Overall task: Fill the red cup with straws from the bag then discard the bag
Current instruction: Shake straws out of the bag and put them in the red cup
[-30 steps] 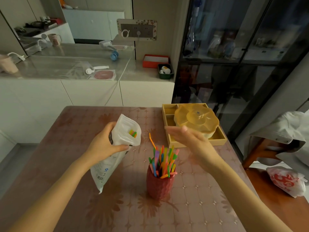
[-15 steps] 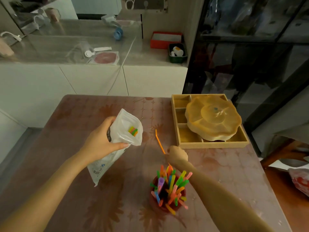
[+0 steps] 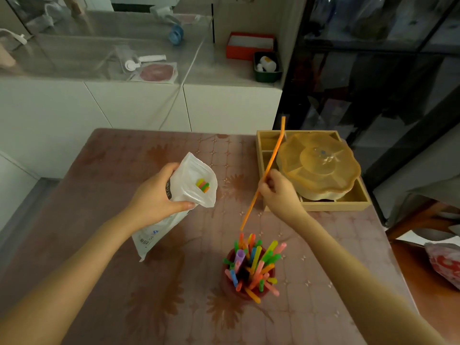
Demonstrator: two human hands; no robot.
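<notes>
The red cup [image 3: 230, 286] stands near the table's front, packed with several coloured straws [image 3: 254, 262] that fan out of its mouth. My left hand [image 3: 156, 197] grips the white plastic bag [image 3: 190, 185] above the table's left half; a few straw ends show through its open top. My right hand [image 3: 278, 192] pinches a long orange straw [image 3: 270, 165], held slanted, its lower tip just above the cup's straws and its bent top over the wooden tray.
A wooden compartment tray [image 3: 348, 202] with an amber flower-shaped lidded dish [image 3: 318, 165] sits at the table's back right. The brown patterned table [image 3: 119, 175] ends at a white cabinet counter behind. A chair with a red-and-white bag [image 3: 445, 265] stands at the right.
My right hand picked the orange straw off the table and lifted it upright over the cup. The left hand and bag stayed put. My view tilted further down.
</notes>
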